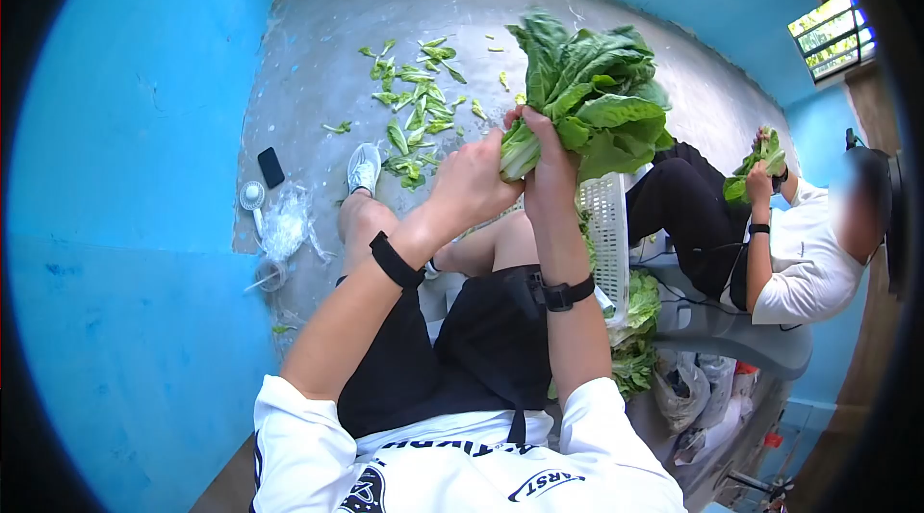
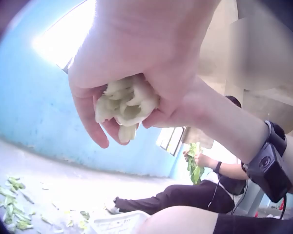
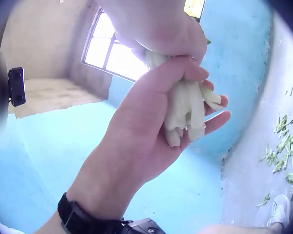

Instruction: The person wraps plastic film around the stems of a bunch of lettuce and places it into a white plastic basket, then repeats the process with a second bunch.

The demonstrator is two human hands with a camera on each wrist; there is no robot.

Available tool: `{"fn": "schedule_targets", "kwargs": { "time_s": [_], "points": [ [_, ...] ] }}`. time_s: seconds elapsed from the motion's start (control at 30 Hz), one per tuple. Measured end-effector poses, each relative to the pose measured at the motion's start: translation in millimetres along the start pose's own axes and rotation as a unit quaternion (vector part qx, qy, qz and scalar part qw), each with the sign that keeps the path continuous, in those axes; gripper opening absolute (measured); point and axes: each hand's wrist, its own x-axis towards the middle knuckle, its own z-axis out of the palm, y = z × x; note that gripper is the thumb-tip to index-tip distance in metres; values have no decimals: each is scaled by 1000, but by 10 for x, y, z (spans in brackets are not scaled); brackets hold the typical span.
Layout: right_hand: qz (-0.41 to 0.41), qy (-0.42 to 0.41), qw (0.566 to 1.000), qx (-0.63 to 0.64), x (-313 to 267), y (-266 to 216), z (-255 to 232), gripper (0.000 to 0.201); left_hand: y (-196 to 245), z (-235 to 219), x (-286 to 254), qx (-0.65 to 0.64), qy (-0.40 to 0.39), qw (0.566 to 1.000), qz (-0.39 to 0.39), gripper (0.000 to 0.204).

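A bunch of green leafy lettuce (image 1: pixel 597 94) is held up in front of me in the head view, leaves fanning up and to the right. My left hand (image 1: pixel 472 181) grips its pale stem end, and my right hand (image 1: pixel 551 162) wraps the stems just beside it, thumb along the front. In the left wrist view the pale stem ends (image 2: pixel 127 105) poke out between curled fingers. The right wrist view shows my left hand (image 3: pixel 141 107) curled around the stems (image 3: pixel 185 109), with my right hand (image 3: pixel 158 31) close above it.
Torn lettuce leaves (image 1: pixel 419 99) lie scattered on the grey floor. A white basket (image 1: pixel 608 243) stands by my right knee, with more lettuce (image 1: pixel 635 359) beside it. At left are a phone (image 1: pixel 271 167), a small fan (image 1: pixel 252 195) and plastic wrap (image 1: pixel 287 224). Another person (image 1: pixel 799 253) sits at right, holding lettuce.
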Motion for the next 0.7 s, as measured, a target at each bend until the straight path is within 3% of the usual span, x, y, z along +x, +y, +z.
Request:
{"fn": "schedule_targets", "kwargs": {
  "time_s": [0.27,0.4,0.57,0.7],
  "points": [
    [-31,-13,999,-7,-42,23,88,26,25,-59,-24,34,79,996,28,53],
    [-20,-38,999,7,-40,14,49,26,44,-114,-17,37,43,998,17,58],
    [-8,-24,1000,-4,-58,-38,32,20,51,-254,-50,-82,-31,996,27,61],
    [23,-15,998,52,-35,-23,25,19,31,-293,-133,-109,32,990,82,62]
  ]
}}
